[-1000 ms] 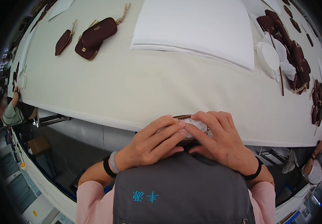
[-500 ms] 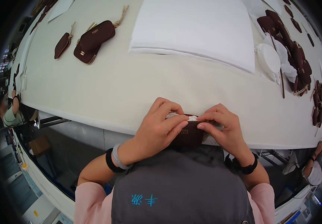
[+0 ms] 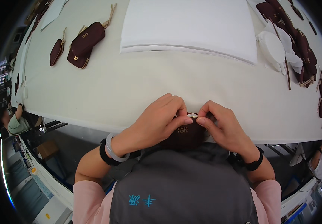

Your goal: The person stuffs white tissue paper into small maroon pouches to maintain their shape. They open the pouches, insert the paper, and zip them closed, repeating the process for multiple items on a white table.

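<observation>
Pouch [image 3: 186, 135], dark maroon and small, sits at the near edge of the surface [image 3: 131, 89], pressed against the person's grey apron [image 3: 183, 186]. Its top edge carries a metal zip with something white showing at the seam; whether anything is inside cannot be told. Pale lettering is stamped on its front.

Left hand [image 3: 161, 121] pinches the pouch's top edge from the left, thumb and forefinger closed in a narrow grip on the zip line. Right hand [image 3: 220, 125] pinches the same edge from the right, fingertips nearly meeting the left ones, grip likewise tight on the pouch.

Beyond the pouch, across the surface, lies a stack of white sheets [image 3: 191, 26]. Far left of the pouch rest two more maroon pouches [image 3: 84, 43] with tan cords, and a smaller flat one [image 3: 56, 52] beside them. Far right of the pouch a pile of maroon pieces [image 3: 303, 44] lies with white round pads [image 3: 271, 46] next to it.
</observation>
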`<state>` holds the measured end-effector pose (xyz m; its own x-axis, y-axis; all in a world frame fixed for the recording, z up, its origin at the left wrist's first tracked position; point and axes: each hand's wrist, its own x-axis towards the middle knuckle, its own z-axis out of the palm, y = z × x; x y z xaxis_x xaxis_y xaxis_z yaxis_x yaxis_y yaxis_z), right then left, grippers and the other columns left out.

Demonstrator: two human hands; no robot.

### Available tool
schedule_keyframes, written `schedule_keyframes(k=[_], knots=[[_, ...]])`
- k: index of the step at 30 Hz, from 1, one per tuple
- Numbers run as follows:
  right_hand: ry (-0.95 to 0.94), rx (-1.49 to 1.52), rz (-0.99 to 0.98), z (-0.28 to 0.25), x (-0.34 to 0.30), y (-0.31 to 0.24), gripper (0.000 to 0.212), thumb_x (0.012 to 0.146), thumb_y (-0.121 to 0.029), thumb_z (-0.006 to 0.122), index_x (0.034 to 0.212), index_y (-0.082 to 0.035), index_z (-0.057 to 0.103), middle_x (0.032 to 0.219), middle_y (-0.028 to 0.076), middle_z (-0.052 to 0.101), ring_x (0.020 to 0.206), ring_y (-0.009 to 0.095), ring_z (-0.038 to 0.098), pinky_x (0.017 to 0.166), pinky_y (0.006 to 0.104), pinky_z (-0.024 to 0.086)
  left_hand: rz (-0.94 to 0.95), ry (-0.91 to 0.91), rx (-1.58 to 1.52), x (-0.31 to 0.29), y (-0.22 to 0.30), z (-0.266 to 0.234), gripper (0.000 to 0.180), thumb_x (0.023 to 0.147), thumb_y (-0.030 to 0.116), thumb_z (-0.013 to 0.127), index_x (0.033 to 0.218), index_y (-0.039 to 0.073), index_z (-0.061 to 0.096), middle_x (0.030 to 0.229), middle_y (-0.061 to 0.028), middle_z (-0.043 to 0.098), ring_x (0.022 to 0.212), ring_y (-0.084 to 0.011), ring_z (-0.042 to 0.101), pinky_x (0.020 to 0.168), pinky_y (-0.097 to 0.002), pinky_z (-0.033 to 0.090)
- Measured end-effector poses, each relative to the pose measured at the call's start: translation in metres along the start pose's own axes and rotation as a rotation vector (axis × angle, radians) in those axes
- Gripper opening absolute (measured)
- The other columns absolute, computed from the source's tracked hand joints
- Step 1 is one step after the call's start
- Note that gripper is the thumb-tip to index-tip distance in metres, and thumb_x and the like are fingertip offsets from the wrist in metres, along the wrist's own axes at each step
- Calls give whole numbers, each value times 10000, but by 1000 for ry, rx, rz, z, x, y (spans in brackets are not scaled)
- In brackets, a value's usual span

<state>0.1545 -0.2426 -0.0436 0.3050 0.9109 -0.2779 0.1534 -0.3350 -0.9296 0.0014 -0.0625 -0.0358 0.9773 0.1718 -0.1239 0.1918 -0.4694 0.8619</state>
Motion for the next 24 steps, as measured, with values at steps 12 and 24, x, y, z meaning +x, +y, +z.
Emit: schedule_keyframes(k=[12,24], knots=[[182,260,17,11,3,10,117,944,-19,703,1057,-20,674,872,-1,641,692,57,526,627,234,453,162,184,366,3,-2,19,226,910,142,742,935,46,538,848,-87,578,777,-282,544,713,-374,427],[71,41,-108,6,1,7,116,935,-70,725,1013,-30,648,903,47,589,732,142,528,662,296,458,-12,217,19,-20,-5,7,291,809,188,850,918,49,618,894,-88,596,799,-246,584,687,-368,495]])
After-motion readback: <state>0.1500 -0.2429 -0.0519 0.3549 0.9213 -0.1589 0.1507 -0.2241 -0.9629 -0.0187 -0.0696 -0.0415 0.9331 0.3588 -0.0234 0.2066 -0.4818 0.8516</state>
